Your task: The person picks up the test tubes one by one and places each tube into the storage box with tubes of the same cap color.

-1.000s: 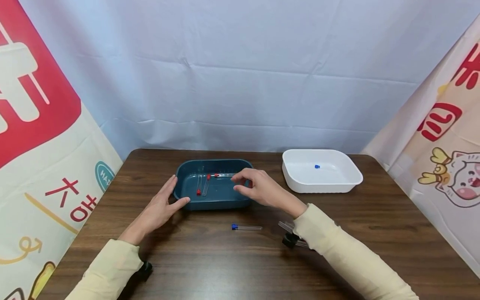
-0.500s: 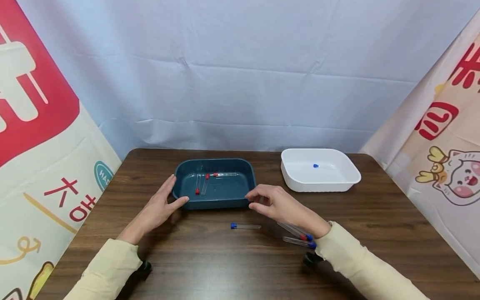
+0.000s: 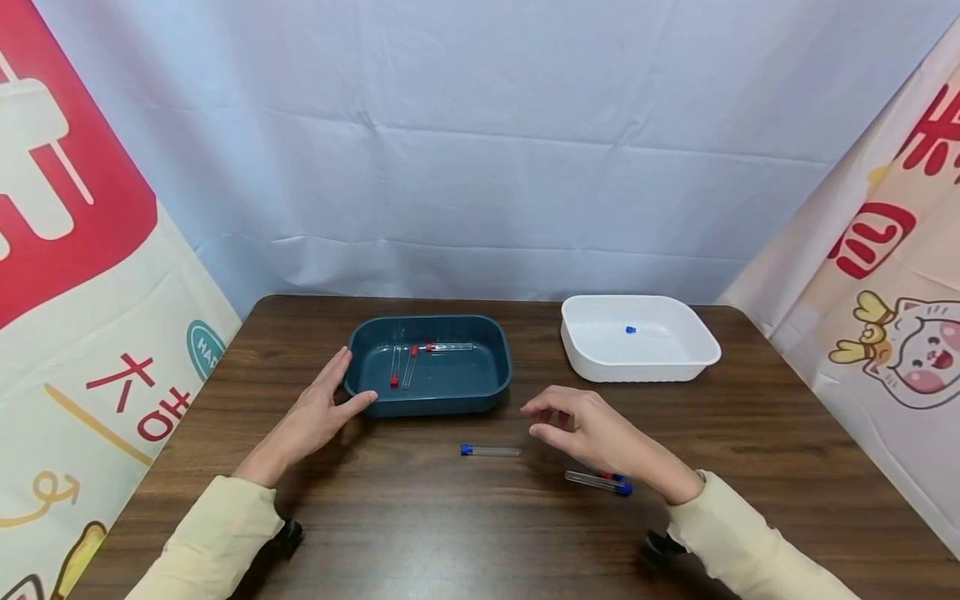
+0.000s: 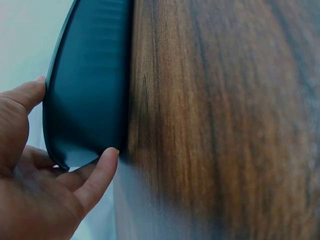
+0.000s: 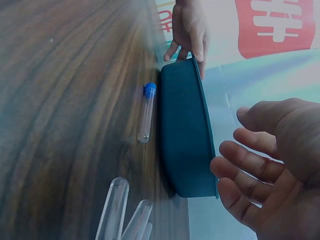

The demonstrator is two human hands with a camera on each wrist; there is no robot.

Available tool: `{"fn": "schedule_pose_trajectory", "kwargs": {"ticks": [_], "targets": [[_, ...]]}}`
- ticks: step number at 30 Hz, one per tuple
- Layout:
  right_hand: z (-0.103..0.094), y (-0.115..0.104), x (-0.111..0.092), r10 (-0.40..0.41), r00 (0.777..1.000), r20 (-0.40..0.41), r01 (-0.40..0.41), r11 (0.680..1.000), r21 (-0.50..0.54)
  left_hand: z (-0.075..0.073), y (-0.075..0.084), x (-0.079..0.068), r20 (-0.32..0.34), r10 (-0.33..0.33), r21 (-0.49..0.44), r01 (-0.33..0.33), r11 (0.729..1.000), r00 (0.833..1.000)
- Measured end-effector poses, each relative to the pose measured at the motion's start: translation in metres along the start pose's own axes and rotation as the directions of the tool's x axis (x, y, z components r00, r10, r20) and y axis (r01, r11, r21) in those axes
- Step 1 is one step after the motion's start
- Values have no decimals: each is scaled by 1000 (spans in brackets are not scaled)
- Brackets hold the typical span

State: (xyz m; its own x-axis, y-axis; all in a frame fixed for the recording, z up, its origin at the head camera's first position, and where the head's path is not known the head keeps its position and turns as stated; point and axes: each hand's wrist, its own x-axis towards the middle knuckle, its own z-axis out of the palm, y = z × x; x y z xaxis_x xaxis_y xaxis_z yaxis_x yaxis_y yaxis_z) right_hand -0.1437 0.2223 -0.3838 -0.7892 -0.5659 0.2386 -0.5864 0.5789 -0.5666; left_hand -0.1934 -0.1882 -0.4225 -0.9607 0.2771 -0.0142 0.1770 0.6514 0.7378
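Note:
My left hand (image 3: 318,414) rests against the left end of the dark teal tray (image 3: 442,406). In the left wrist view its thumb is at the rim and its fingers spread along the wall. Three red-capped test tubes (image 3: 395,367) lie in that tray. My right hand (image 3: 581,421) hovers over the table right of the tray, fingers loosely bent, holding nothing. Below it lie a blue-capped test tube (image 3: 596,482) and other tubes partly hidden by the hand, one with a red cap. Another blue-capped tube (image 3: 491,451) lies in front of the tray.
A white tray (image 3: 637,372) stands at the back right with a blue-capped tube (image 3: 631,330) inside. Behind the wooden table (image 3: 420,533) hangs a pale curtain (image 3: 480,167), with printed cloths at both sides.
My right hand has moved from over the teal tray to the right and nearer, above the loose tubes. A red-capped tube at its fingertips now lies free in the tray. The left hand stays put.

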Motion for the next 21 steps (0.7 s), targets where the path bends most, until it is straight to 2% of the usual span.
{"fn": "schedule_pose_trajectory", "kwargs": {"ticks": [13, 21], "targets": [[-3, 8, -31, 32, 995, -93, -34, 999, -20, 1, 1, 0, -7, 1, 4, -1, 1000, 1000], [-6, 13, -47, 128, 990, -67, -131, 991, -38, 0, 0, 1, -2, -7, -4, 7, 1000, 1000]]}}
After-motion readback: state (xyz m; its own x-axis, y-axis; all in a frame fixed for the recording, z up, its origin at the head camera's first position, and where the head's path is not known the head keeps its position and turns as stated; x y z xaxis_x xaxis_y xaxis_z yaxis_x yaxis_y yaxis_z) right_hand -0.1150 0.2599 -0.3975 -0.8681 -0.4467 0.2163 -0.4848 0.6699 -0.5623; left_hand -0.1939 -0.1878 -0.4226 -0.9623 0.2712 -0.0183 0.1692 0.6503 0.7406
